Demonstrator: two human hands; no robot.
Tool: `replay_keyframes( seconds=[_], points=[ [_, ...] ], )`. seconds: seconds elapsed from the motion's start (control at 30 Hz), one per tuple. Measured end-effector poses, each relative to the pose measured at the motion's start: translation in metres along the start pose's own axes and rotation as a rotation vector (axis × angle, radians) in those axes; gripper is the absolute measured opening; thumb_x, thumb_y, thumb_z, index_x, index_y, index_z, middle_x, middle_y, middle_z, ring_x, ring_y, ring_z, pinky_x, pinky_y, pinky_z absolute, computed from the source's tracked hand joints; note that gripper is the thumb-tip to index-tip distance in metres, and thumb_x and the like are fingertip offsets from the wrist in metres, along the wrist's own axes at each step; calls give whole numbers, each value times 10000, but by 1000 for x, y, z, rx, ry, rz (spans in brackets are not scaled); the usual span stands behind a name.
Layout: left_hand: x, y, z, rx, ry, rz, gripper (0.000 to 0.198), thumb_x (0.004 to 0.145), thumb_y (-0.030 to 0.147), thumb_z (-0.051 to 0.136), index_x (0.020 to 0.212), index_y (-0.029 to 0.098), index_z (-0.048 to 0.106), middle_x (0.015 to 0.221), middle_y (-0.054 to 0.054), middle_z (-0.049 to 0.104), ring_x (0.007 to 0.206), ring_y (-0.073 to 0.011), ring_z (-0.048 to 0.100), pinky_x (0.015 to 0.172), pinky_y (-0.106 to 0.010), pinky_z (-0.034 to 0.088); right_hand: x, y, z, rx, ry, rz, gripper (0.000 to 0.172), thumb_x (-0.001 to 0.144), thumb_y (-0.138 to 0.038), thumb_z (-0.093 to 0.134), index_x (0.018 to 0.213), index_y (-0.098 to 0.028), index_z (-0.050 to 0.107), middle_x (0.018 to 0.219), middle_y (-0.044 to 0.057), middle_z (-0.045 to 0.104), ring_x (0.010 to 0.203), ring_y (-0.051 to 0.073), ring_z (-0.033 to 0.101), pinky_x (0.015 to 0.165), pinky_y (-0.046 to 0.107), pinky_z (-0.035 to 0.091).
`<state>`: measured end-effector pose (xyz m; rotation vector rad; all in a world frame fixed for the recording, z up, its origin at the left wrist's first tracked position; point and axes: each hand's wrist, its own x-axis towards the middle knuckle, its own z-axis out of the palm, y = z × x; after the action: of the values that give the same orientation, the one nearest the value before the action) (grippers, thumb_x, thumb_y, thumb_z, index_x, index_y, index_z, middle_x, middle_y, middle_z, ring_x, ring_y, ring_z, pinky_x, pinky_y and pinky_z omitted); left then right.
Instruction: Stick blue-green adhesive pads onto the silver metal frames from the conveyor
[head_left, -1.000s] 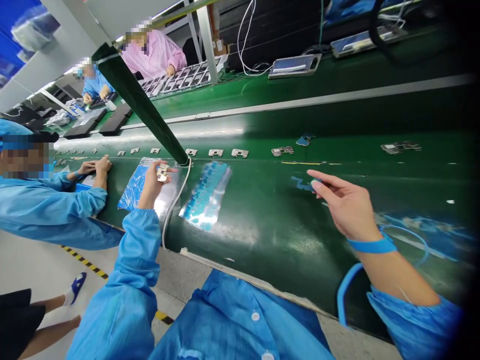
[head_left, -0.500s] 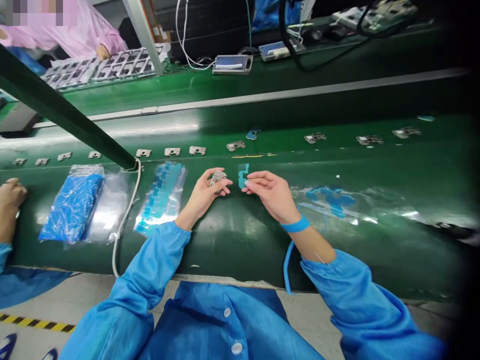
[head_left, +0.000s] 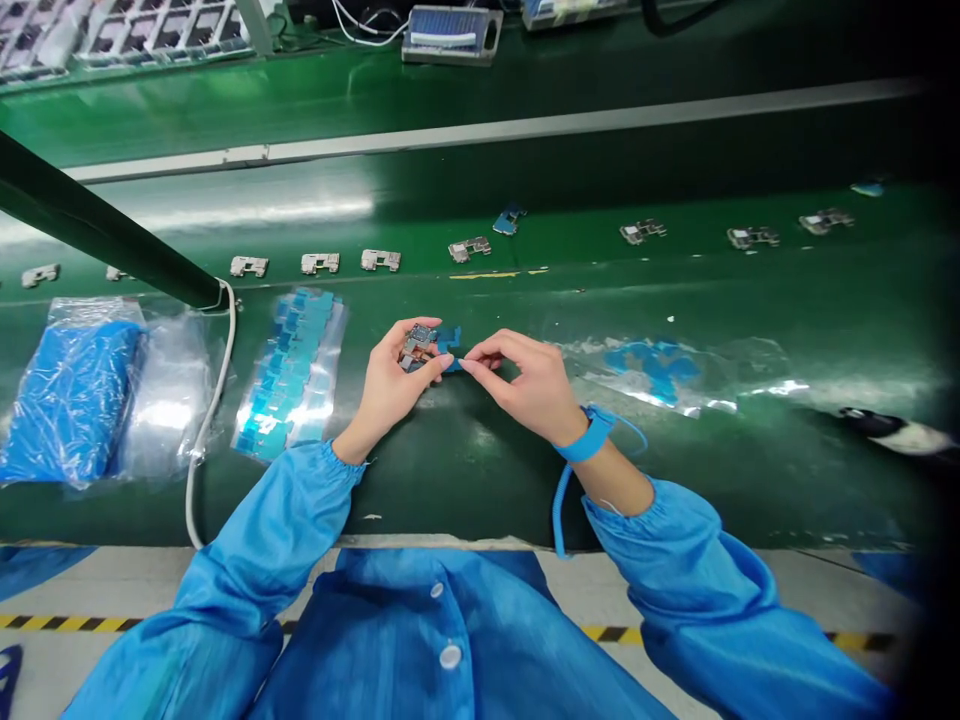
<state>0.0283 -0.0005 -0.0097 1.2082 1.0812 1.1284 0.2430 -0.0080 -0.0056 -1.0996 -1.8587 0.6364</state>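
On green conveyor belt (head_left: 480, 490) | left hand (head_left: 394, 380): fingers curled around small circuit board (head_left: 418, 347), part of board hidden | right hand (head_left: 529, 385): fingertips pinched together against left fingertips | blue sticker (head_left: 450, 340): at board's edge, partly hidden, right-hand grip on it unclear | sticker bag (head_left: 289, 375): just beside left hand
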Motion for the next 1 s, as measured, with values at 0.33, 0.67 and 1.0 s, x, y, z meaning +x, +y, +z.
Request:
replay_keyframes(
  seconds=[0.33, 0.67, 1.0],
  points=[
    [-2, 1, 0, -39, -33, -70, 459, 841, 286, 954, 1242, 213, 744, 889, 32, 697, 648, -79, 662, 667, -250, 568, -1, 6, 0, -11, -69, 6, 98, 1043, -233, 694, 950, -247, 666, 875, 33, 698, 766, 191, 646, 711, 347, 566],
    [2, 9, -3, -434, -117, -251, 583, 950, 338, 765, 1497, 234, 590, 1310, -95, 828, 1031, -218, 858, 1037, -409, 671, 4, 1, -8, -29, 110, 45, 160, 1037, -280, 715, 886, -254, 669, 807, 24, 685, 732, 192, 624, 692, 364, 541],
    [-2, 8, -7, -390, -238, -173, 824, 913, 397, 929, 1587, 407, 454, 1568, -71, 716, 1325, -279, 805, 1243, -500, 590, 6, 3, -12, 20, 178, 146, 245, 1031, -437, 753, 862, -273, 685, 827, 36, 716, 752, 214, 634, 724, 405, 556]
  ],
)
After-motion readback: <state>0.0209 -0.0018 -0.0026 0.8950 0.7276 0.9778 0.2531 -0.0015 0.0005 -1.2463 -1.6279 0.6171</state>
